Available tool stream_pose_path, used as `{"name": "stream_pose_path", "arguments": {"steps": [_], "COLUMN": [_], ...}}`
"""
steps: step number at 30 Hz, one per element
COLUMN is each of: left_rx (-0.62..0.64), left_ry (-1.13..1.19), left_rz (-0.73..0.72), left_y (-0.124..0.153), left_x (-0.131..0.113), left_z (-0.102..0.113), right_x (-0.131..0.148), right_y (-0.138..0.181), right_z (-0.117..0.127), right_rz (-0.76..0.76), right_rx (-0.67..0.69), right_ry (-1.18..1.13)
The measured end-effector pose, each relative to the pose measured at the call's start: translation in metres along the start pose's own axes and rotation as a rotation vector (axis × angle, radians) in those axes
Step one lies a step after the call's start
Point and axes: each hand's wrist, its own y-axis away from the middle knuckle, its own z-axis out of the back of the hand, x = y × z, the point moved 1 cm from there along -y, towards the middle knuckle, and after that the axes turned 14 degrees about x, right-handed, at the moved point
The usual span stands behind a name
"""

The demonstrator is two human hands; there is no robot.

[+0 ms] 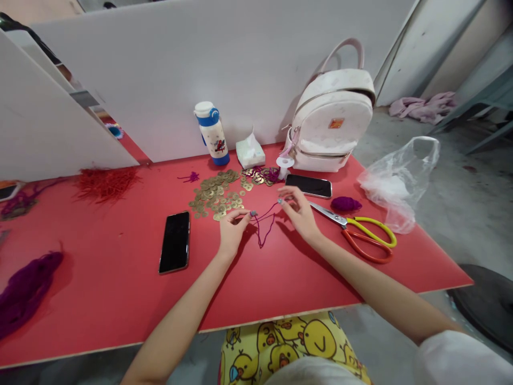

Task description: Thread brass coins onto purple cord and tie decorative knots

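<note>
A thin purple cord point(261, 235) runs between my two hands above the red table, with a loop hanging down in the middle. My left hand point(233, 230) pinches one part of it between thumb and fingertips. Opposite, my right hand point(300, 214) pinches the other end, its remaining fingers curled. Just beyond my left hand lies a spread pile of brass-coloured coins with holes point(216, 192). More coins strung with purple cord point(264, 175) lie behind. Large scissors point(352, 227) with one yellow and one red handle rest right of my right hand, beside a purple yarn bundle point(346, 203).
Phones lie left point(175, 242) and behind right point(308, 185). A bottle point(213, 133), a tissue pack point(250, 152), a white spool point(284, 164) and a white backpack point(332, 117) stand at the back. A plastic bag point(396, 187) sits right; red strands point(105, 184) and purple yarn point(28, 289) lie left.
</note>
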Motion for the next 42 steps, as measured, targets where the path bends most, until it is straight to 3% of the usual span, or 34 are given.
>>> {"name": "stream_pose_path", "arguments": {"steps": [4, 8, 16, 23, 27, 33, 37, 42], "left_rx": [-0.029, -0.03, 0.038, 0.012, 0.039, 0.148, 0.179, 0.198], "left_ry": [0.006, 0.01, 0.01, -0.083, -0.23, -0.474, -0.439, -0.406], "left_rz": [0.002, -0.011, -0.009, -0.001, -0.004, -0.073, -0.101, -0.112], "left_y": [-0.001, -0.001, 0.003, 0.002, 0.002, 0.002, 0.001, 0.001], "left_x": [0.003, 0.002, -0.005, -0.004, -0.002, 0.001, 0.003, 0.003], "left_z": [0.002, 0.001, -0.004, -0.001, -0.001, -0.004, -0.004, -0.005], "right_x": [0.009, 0.007, 0.002, 0.008, 0.014, 0.012, 0.008, 0.005], "right_y": [0.014, 0.024, 0.021, 0.02, 0.02, 0.012, 0.004, 0.002], "right_z": [-0.02, -0.033, -0.038, -0.037, -0.032, -0.018, -0.01, -0.007], "right_rz": [0.086, 0.076, -0.013, 0.036, 0.078, 0.062, 0.031, 0.023], "right_rx": [0.256, 0.367, 0.505, 0.51, 0.508, 0.31, 0.197, 0.161], "right_ry": [0.329, 0.566, 0.523, 0.221, 0.195, 0.202, 0.194, 0.186]}}
